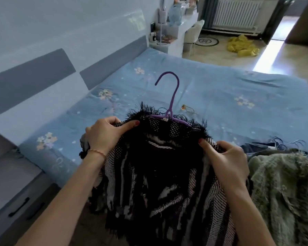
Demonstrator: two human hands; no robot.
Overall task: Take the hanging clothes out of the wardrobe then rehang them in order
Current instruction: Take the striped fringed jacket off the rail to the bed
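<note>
A home bedroom: a bed [212, 89] (blue floral sheet), padded headboard [32, 79], radiator [236, 13].

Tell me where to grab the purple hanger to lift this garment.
Probably the straight neck of the purple hanger, just under the hook, reached from above. It stands clear of the black fringed garment, whose fabric covers both arms where the left hand and right hand pinch the shoulders.

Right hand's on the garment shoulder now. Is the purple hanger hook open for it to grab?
Probably yes. The hook stands bare above the black fringed garment, nothing covering it. But the right hand grips the garment's shoulder and must let go first.
</note>
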